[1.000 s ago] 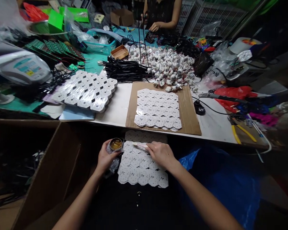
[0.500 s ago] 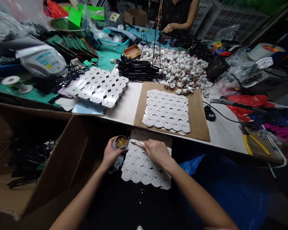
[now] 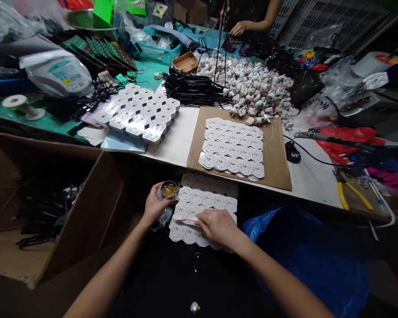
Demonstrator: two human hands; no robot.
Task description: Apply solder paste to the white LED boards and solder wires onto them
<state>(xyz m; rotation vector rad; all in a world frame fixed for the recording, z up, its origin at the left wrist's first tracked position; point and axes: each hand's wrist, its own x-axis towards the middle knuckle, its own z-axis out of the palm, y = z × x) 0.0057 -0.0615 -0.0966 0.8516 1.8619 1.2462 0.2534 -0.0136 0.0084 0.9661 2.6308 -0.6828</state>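
Beside a worktable (image 3: 310, 174), the right hand (image 3: 219, 226) pinches a slim tool (image 3: 186, 219) crosswise, tip leftward, the left hand (image 3: 155, 204) gripping a tin (image 3: 169, 189).

Unreadable print on a blue-and-yellow label (image 3: 64, 74) and the white panels (image 3: 189, 204)

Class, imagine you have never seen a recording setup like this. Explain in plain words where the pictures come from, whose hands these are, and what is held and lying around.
There is no robot: one camera, worn on a person's head, takes every picture, looking forward and down at two bare hands. The left hand holds a small round tin with something amber inside. The right hand holds a slim pale tool over white perforated panels near the lap. On the table, more panels lie on a cardboard sheet, with black cables, heaped white parts and yellow-handled pliers around. Across it, a co-worker's hand shows.
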